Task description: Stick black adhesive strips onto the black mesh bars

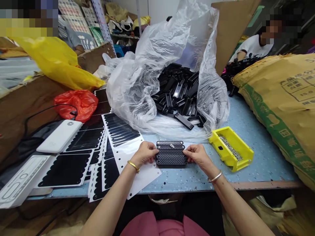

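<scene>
Several black perforated plastic strips (171,158) lie side by side in a short stack of rows on the blue speckled table. A few small silver metal pieces (172,146) rest on the upper strips. My left hand (145,153) pinches the left end of a middle strip between thumb and fingers. At the opposite end, my right hand (199,156) pinches the same row, its fingertips against the strip's edge. Just right of that hand stands a yellow bin (237,166) holding many small silver metal pieces (230,148).
Behind the strips, a clear plastic bag (145,82) spills many black plastic parts (182,93). Sheets of black stickers (66,168), a white power bank (59,136) and a white box (23,178) lie left. A large printed sack (285,108) leans at right. Two people sit beyond.
</scene>
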Action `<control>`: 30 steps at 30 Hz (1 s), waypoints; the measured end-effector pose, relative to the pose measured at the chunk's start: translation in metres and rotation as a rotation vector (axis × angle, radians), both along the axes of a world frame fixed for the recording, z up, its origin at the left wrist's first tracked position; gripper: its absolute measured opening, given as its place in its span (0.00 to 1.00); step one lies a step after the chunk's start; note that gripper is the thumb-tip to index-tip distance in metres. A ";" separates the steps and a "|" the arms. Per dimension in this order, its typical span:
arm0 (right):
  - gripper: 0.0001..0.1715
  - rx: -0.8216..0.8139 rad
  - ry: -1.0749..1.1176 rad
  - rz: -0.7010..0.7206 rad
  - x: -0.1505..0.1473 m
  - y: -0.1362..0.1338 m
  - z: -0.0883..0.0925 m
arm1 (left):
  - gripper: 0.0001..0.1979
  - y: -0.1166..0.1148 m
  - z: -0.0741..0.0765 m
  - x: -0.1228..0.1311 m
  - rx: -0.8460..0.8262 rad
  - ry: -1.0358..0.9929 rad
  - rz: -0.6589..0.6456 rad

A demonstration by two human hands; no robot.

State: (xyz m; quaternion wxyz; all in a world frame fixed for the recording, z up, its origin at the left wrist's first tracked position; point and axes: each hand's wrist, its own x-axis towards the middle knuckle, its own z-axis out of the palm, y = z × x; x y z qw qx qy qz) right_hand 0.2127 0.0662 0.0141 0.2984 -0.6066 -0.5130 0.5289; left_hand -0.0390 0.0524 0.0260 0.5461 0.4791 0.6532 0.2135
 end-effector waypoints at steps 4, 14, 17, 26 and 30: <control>0.16 0.000 -0.004 -0.001 0.000 0.000 0.000 | 0.09 0.003 0.004 -0.009 -0.049 -0.190 -0.055; 0.17 0.006 -0.009 0.007 -0.001 0.000 0.000 | 0.11 0.014 0.008 -0.014 -0.106 -0.246 -0.161; 0.18 0.012 -0.010 0.016 0.000 0.000 0.000 | 0.10 0.015 0.008 -0.015 -0.111 -0.239 -0.174; 0.16 0.028 -0.020 0.011 -0.002 -0.001 0.000 | 0.10 0.008 0.007 -0.001 -0.047 -0.037 -0.148; 0.17 0.001 -0.042 0.021 0.002 -0.002 0.001 | 0.10 0.007 0.009 -0.002 -0.050 0.014 -0.122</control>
